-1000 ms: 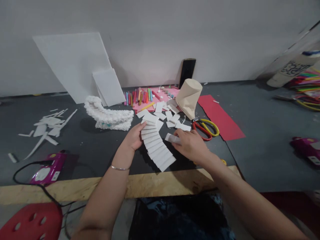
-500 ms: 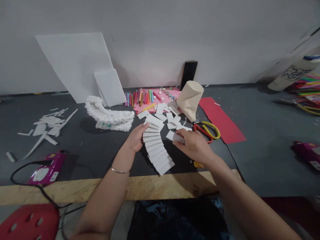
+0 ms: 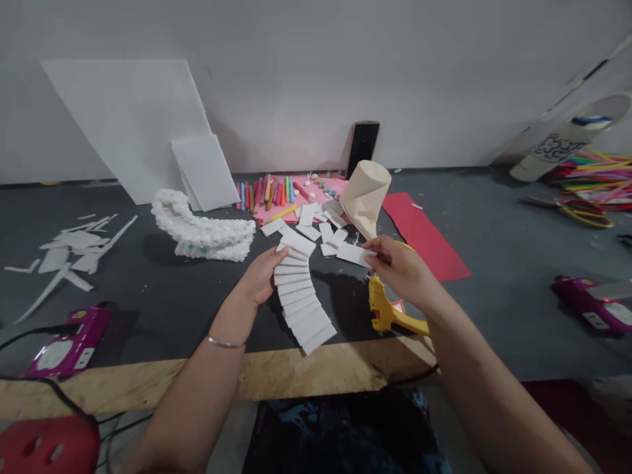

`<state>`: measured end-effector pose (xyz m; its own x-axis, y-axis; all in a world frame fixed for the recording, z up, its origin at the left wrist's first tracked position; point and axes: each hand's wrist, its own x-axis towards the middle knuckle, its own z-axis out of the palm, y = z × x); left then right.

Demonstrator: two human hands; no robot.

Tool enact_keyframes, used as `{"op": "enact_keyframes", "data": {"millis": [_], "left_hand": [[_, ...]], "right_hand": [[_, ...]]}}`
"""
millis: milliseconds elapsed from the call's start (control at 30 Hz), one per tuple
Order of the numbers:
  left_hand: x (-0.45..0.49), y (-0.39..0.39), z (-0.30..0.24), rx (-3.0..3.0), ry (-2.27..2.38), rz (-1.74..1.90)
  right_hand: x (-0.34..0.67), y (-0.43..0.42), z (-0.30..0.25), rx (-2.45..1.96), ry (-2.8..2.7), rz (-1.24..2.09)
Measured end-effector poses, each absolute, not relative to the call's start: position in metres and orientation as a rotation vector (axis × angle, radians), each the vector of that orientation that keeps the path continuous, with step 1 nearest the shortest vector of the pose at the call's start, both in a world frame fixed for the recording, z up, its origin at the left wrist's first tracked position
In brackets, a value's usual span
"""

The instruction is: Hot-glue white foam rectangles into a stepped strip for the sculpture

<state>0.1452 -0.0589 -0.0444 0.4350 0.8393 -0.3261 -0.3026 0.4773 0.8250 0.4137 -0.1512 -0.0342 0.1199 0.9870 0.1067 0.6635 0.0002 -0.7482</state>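
Note:
My left hand (image 3: pixel 264 273) grips the upper end of a curved strip of overlapping white rectangles (image 3: pixel 303 296), its thumb on top. The strip's lower end lies near the table's front edge. My right hand (image 3: pixel 395 263) pinches one white foam-like rectangle (image 3: pixel 354 254) by its right end, above the dark table. Several loose white rectangles (image 3: pixel 326 232) lie just behind. Below my right hand rests a yellow glue gun (image 3: pixel 380 306). A beige cone-like form (image 3: pixel 365 194) stands behind that hand, which mostly hides the scissors.
A fluffy white curved piece (image 3: pixel 207 230) sits left of the strip, with white offcuts (image 3: pixel 74 247) farther left. Crayons (image 3: pixel 269 191) lie on pink paper, and a phone (image 3: pixel 363 146) leans on the wall. Red paper (image 3: pixel 427 237) and purple power boxes (image 3: pixel 69 342) also lie on the table.
My right hand has moved slightly right and back with the white rectangle, uncovering the glue gun and covering the scissors. My left hand still holds the strip. The whole view has shifted slightly.

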Motion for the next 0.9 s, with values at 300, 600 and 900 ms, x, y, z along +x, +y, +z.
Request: {"op": "enact_keyframes", "data": {"millis": [300,600,900], "left_hand": [[0.146,-0.061,-0.041,0.775,0.851,0.769],[0.146,-0.062,-0.04,0.781,0.869,0.778],[0.145,-0.059,-0.043,0.841,0.943,0.84]], "right_hand": [[0.4,-0.158,-0.031,-1.775,-1.807,0.479],[0.449,-0.242,-0.034,-1.978,-2.102,0.362],[0.439,-0.247,-0.057,-1.947,-2.122,0.327]]}}
